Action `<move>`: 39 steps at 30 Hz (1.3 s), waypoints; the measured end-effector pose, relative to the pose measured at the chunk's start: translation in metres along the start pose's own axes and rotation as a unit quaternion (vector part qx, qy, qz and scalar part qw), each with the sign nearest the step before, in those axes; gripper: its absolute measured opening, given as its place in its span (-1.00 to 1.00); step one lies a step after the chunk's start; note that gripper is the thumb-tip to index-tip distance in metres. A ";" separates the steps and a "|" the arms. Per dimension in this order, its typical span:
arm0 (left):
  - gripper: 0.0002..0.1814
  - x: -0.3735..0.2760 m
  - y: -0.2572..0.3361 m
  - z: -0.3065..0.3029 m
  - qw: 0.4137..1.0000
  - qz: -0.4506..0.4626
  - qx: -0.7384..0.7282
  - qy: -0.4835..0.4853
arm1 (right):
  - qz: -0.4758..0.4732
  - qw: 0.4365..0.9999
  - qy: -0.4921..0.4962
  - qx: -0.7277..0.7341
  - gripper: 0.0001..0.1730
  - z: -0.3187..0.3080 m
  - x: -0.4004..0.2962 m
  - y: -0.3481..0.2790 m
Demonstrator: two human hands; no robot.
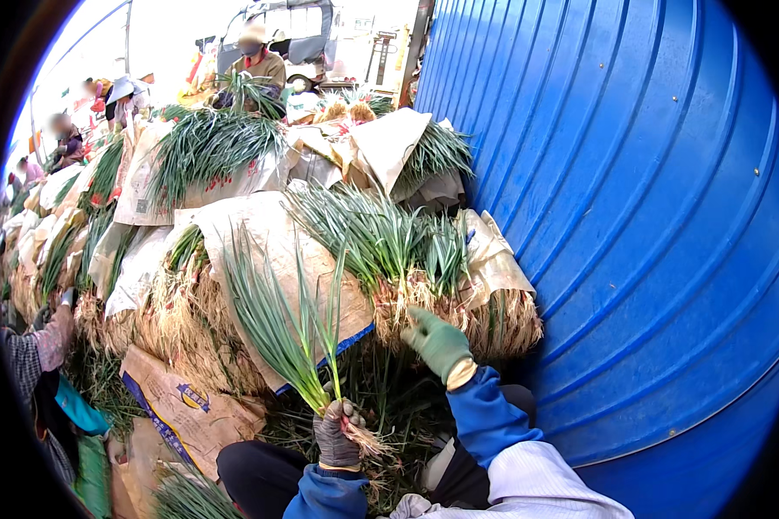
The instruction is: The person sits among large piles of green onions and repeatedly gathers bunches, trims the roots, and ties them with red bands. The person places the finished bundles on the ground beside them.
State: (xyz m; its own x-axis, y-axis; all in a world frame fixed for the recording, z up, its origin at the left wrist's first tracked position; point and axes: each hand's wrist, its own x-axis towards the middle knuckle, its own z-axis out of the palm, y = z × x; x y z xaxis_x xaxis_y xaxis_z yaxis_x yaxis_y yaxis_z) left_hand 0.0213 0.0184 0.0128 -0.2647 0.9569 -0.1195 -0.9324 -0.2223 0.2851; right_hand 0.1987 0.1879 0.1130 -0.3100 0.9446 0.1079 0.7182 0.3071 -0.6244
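Observation:
My left hand [337, 433], in a grey knit glove, grips a small bunch of green onions [292, 337] low on the stalks. Their long green leaves point up and away, and pale roots hang out below the fist. In a green glove, my right hand [438, 344] is held out with fingers partly spread and nothing visible in it. Its fingertips are close to the roots of a heap of green onions [389, 253]; whether they touch cannot be told. A tan woven sack [272, 240] drapes over the stack beside that heap.
A blue corrugated metal wall [610, 214] rises at right. Loose leaves [383, 415] litter the ground between my knees. A printed sack [195, 415] lies at lower left, near a co-worker's arm [55, 337]. Behind the stacked onions sits another person [259, 68]; a vehicle [305, 39] stands beyond.

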 end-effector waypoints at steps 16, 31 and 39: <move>-0.84 0.013 0.007 -0.055 0.994 0.021 -0.041 -0.095 | -0.139 0.952 0.179 -0.206 -0.31 0.017 0.097 0.000; -0.71 0.005 0.008 -0.014 0.997 0.031 0.007 0.070 | -0.131 0.960 0.137 -0.207 -0.43 0.022 0.006 -0.002; -0.75 0.002 0.011 -0.005 0.999 -0.024 -0.026 0.007 | -0.138 0.951 0.207 -0.181 -0.73 0.068 0.008 0.009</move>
State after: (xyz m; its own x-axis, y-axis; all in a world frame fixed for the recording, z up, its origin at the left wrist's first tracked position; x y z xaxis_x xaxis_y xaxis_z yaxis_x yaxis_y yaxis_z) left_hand 0.0094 0.0173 0.0108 -0.2218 0.9641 -0.1461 -0.9558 -0.1853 0.2282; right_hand 0.1604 0.1903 0.0556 -0.2995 0.7635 0.5721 0.8355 0.4994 -0.2292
